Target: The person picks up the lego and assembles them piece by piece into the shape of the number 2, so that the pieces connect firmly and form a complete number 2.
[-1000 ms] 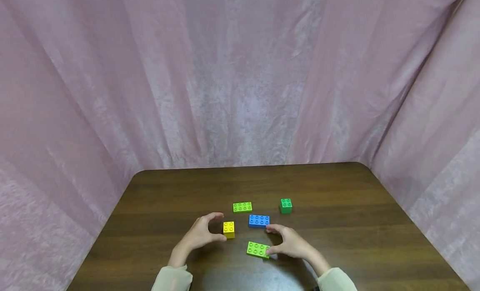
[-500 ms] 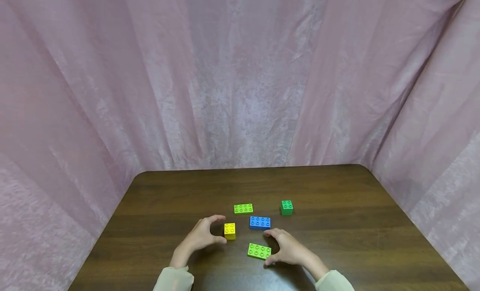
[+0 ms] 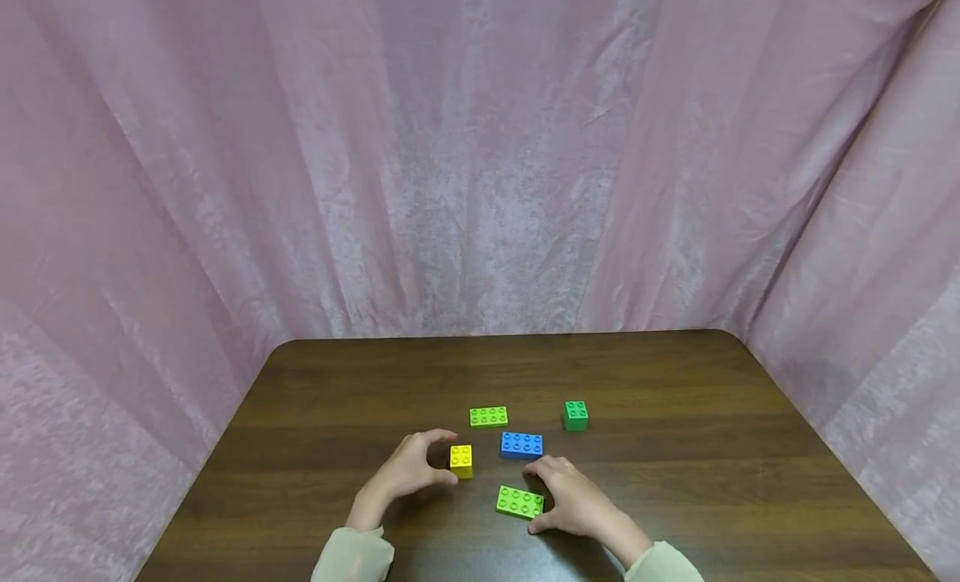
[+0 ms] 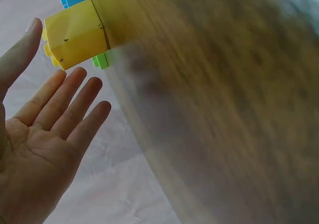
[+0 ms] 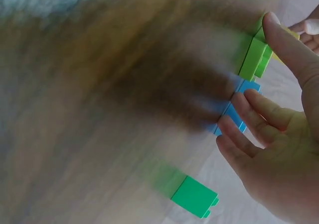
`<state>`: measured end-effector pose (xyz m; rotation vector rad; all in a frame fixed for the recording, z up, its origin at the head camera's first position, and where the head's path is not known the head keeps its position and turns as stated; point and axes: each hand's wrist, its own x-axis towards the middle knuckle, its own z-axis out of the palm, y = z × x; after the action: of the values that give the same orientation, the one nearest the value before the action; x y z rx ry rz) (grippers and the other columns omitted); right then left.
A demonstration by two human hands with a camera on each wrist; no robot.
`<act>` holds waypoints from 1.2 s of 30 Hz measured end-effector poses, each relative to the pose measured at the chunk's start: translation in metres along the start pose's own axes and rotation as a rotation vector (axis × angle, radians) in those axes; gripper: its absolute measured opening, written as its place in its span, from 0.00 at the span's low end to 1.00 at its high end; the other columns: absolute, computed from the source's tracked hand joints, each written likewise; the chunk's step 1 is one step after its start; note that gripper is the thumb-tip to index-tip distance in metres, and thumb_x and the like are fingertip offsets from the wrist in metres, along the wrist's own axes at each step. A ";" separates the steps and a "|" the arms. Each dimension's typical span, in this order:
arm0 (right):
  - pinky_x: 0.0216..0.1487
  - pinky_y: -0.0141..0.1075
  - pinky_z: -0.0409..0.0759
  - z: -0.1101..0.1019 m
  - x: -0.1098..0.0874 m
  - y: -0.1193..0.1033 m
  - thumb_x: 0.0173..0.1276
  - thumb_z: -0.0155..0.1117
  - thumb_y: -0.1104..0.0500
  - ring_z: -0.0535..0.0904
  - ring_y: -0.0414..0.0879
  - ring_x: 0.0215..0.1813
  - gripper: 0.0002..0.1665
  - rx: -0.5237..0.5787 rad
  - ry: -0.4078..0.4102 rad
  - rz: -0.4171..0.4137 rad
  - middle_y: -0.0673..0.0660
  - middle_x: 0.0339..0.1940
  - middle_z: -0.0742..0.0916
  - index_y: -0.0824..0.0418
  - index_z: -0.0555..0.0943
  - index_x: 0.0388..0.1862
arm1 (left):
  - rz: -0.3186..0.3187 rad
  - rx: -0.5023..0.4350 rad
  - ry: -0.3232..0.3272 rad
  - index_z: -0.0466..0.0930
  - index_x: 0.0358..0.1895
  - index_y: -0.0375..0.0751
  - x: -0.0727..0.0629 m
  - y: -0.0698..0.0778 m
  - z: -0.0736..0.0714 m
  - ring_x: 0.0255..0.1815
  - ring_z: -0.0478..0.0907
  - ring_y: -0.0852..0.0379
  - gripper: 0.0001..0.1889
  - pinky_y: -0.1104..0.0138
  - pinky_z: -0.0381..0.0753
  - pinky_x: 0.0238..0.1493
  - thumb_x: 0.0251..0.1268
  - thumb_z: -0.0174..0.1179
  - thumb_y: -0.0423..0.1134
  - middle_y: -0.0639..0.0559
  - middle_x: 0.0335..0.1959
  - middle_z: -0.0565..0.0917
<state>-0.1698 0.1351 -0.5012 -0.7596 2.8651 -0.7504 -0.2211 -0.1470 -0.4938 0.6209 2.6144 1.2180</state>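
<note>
My left hand (image 3: 407, 467) is beside the yellow two-by-two brick (image 3: 461, 462), thumb and fingers apart on its left side. In the left wrist view the fingers (image 4: 75, 99) are fairly straight, and a gap shows between them and the yellow brick (image 4: 77, 34). At the right end of the near lime-green brick (image 3: 520, 502), my right hand (image 3: 577, 499) spreads its thumb and fingers wide. Its thumb (image 5: 284, 42) overlaps that lime brick (image 5: 253, 58) in the right wrist view; contact cannot be told. Its fingertips lie just nearer me than the blue brick (image 3: 522, 445).
Farther back on the brown wooden table (image 3: 337, 390) lie a thin lime-green brick (image 3: 488, 417) and a dark green two-by-two brick (image 3: 576, 415). Pink curtains (image 3: 480, 190) hang behind the table and at both sides.
My right hand has shifted slightly left and nearer me, its thumb moving from over the near lime brick to its near right corner. The left hand and bricks stay about where they were.
</note>
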 end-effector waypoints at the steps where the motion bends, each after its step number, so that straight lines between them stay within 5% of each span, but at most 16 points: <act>1: 0.60 0.51 0.77 0.000 0.000 -0.001 0.42 0.82 0.48 0.77 0.55 0.58 0.43 -0.011 0.003 -0.002 0.57 0.55 0.83 0.64 0.77 0.56 | -0.003 0.003 -0.003 0.75 0.58 0.30 0.000 0.000 0.000 0.59 0.77 0.37 0.31 0.42 0.73 0.61 0.49 0.74 0.35 0.35 0.57 0.81; 17: 0.55 0.46 0.79 -0.001 0.003 -0.004 0.43 0.82 0.49 0.78 0.50 0.53 0.35 -0.049 0.012 -0.002 0.51 0.49 0.85 0.59 0.81 0.50 | -0.051 0.002 -0.060 0.78 0.56 0.31 0.004 0.005 0.002 0.54 0.80 0.40 0.27 0.46 0.78 0.57 0.50 0.74 0.33 0.37 0.55 0.82; 36: 0.48 0.42 0.80 0.000 0.010 0.001 0.50 0.78 0.53 0.77 0.44 0.46 0.20 0.004 -0.013 0.022 0.49 0.42 0.85 0.57 0.84 0.41 | -0.024 0.015 -0.031 0.81 0.46 0.33 0.008 0.005 0.007 0.42 0.81 0.50 0.16 0.55 0.83 0.46 0.54 0.70 0.32 0.45 0.40 0.85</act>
<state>-0.1794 0.1307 -0.5013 -0.7283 2.8543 -0.7452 -0.2247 -0.1356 -0.4945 0.6047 2.6009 1.1734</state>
